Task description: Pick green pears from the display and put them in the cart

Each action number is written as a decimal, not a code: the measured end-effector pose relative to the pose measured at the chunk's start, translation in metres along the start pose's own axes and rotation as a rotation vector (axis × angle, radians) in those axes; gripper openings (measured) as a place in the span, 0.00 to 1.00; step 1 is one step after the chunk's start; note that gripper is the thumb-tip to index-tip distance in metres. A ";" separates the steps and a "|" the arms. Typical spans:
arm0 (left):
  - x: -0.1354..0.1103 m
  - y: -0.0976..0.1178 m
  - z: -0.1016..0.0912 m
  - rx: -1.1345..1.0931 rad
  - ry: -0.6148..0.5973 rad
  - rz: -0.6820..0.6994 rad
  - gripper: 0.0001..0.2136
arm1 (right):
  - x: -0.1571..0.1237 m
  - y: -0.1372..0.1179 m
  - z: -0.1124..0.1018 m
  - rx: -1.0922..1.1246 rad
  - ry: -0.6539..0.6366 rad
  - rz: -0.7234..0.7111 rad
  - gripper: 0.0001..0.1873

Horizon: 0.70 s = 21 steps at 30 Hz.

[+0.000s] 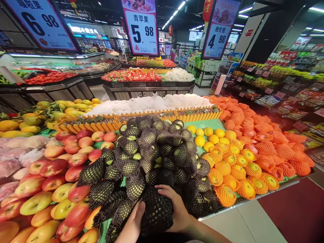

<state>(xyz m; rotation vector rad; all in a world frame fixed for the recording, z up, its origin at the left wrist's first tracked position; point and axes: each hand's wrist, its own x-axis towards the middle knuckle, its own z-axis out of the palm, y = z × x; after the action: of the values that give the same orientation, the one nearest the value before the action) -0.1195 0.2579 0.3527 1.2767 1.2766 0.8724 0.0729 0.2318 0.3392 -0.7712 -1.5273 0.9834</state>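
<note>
Both my hands hold one green apple wrapped in black foam net (156, 211) at the bottom middle of the view. My left hand (131, 224) cups its left side with fingers curled round it. My right hand (177, 211) wraps its top and right side. The apple sits at the near edge of a heap of green apples in black nets (152, 152) on the fruit stand.
Bare red and yellow apples (50, 189) lie to the left, oranges in orange nets (243, 158) to the right. White-netted fruit (152, 103) lies beyond a yellow fence divider (113, 123). Price signs (141, 27) hang overhead. An aisle floor (278, 212) runs at right.
</note>
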 end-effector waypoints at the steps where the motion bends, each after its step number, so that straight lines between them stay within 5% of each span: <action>1: 0.001 0.005 -0.002 0.061 0.013 0.052 0.14 | -0.002 0.001 0.000 -0.005 0.038 -0.002 0.53; 6: 0.003 0.030 -0.009 0.308 -0.022 0.331 0.09 | -0.008 -0.003 -0.004 0.009 0.201 0.056 0.55; 10: 0.001 0.031 -0.009 0.224 -0.221 0.166 0.13 | -0.009 -0.005 -0.005 0.048 0.231 0.129 0.55; 17: 0.011 0.023 -0.007 -0.162 -0.236 -0.036 0.23 | -0.009 -0.007 0.004 0.309 0.197 0.214 0.57; 21: 0.015 0.014 -0.007 -0.164 -0.320 0.005 0.23 | -0.009 -0.007 0.003 0.373 0.268 0.186 0.62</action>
<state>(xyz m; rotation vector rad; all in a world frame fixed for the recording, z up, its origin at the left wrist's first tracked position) -0.1212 0.2764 0.3649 1.2321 0.9310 0.7262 0.0716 0.2201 0.3415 -0.7494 -1.0168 1.2070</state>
